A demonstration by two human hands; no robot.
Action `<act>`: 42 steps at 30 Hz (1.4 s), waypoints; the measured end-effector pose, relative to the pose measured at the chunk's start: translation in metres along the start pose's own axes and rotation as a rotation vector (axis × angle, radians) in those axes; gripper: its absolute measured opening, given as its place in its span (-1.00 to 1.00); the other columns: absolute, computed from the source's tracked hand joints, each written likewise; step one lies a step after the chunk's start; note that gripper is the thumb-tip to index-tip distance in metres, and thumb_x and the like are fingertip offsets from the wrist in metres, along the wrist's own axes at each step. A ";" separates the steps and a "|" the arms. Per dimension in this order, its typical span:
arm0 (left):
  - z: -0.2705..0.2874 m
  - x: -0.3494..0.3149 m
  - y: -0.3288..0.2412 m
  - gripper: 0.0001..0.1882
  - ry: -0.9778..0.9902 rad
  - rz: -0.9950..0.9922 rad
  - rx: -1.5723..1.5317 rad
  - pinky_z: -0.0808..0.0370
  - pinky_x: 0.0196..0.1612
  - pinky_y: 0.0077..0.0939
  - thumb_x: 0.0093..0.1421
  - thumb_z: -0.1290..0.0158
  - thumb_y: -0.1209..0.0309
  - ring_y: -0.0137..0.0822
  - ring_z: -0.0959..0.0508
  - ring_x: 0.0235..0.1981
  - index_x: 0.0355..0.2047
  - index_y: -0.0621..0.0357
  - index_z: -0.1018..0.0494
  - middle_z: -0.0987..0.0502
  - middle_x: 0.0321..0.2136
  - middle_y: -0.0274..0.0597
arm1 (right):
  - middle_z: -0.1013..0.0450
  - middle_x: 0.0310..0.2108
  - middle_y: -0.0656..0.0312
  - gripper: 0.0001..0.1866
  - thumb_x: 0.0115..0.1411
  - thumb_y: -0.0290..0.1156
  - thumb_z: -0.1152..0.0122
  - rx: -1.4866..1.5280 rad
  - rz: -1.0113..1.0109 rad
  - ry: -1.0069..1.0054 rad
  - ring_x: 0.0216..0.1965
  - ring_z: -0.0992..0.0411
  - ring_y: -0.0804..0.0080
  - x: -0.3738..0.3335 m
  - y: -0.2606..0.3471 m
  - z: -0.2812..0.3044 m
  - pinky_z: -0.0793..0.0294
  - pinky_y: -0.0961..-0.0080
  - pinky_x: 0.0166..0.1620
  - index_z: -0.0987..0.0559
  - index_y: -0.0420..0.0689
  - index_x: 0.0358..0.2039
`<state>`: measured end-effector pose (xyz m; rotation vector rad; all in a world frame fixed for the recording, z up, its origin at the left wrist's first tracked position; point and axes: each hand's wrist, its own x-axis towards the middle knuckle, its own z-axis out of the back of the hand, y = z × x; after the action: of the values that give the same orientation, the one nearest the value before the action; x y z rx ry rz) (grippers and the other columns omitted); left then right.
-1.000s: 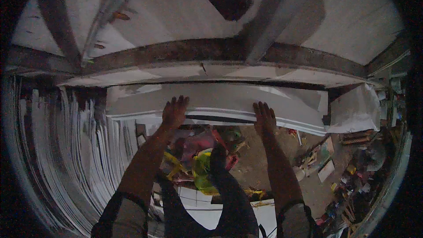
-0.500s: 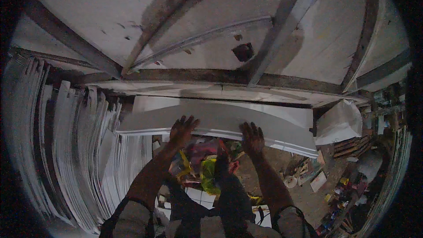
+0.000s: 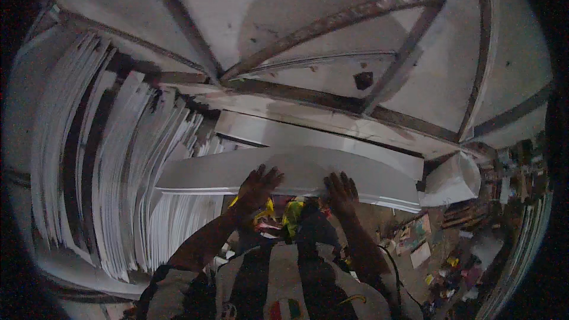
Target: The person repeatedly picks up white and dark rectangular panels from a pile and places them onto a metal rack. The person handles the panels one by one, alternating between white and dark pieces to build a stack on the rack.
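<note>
A long pale grey-white panel (image 3: 302, 166), seemingly of a few thin layers along its near edge, lies crosswise in front of me. Flat on its near part rests my left hand (image 3: 259, 186), the fingers stretched out and spread. My right hand (image 3: 342, 191) touches the same near edge farther right, its fingers likewise extended and apart. Both thumbs and the underside of the panel are hard to make out in the dim light. Just beyond it lies another white board (image 3: 320, 136), partly covered by the panel.
Tall stacks of thin white boards (image 3: 124, 160) stand on edge at left. A dark-framed wall (image 3: 308, 92) rises ahead. Beneath my hands lies a yellow item (image 3: 292, 216). Scraps (image 3: 421, 243) litter the floor at right, near a white bag-like bundle (image 3: 453, 181).
My view has turned and tilted, bringing more of the left stacks and my striped shirt into sight. Both hands stay on the panel, which keeps nearly the same place before me.
</note>
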<state>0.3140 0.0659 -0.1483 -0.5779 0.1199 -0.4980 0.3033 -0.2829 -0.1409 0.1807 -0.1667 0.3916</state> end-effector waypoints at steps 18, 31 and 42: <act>0.131 -0.205 -0.067 -0.17 -0.410 0.576 0.424 -0.24 0.41 0.12 0.10 -0.13 0.38 -0.04 -0.23 0.44 0.43 -0.31 -0.23 -0.23 0.44 -0.37 | -0.57 0.13 0.17 -0.50 0.06 -0.35 -0.23 0.323 0.482 -0.318 0.21 -0.47 -0.04 0.089 0.170 0.011 -0.39 -0.10 0.24 -0.67 0.04 0.08; 0.183 -0.353 -0.036 -0.33 -0.735 0.844 0.636 -0.38 0.31 0.06 0.11 -0.15 0.29 -0.03 -0.44 0.31 0.30 -0.35 -0.43 -0.45 0.31 -0.43 | -0.58 0.10 0.22 -0.48 -0.02 -0.42 -0.18 0.348 0.880 -0.311 0.21 -0.47 -0.01 0.161 0.375 0.031 -0.38 -0.11 0.24 -0.69 0.06 0.03; 0.236 -0.499 0.010 -0.36 -0.753 1.021 0.574 -0.37 0.31 0.09 0.16 -0.16 0.34 -0.02 -0.40 0.34 0.29 -0.33 -0.43 -0.41 0.34 -0.42 | -0.61 0.04 0.18 -0.50 -0.06 -0.46 -0.20 0.489 1.032 -0.292 0.14 -0.51 -0.04 0.168 0.569 0.023 -0.44 -0.10 0.18 -0.72 0.03 -0.03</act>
<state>-0.0609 0.4306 0.0290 -0.0577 -0.4280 0.6814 0.2304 0.2905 -0.0048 0.6397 -0.4516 1.4394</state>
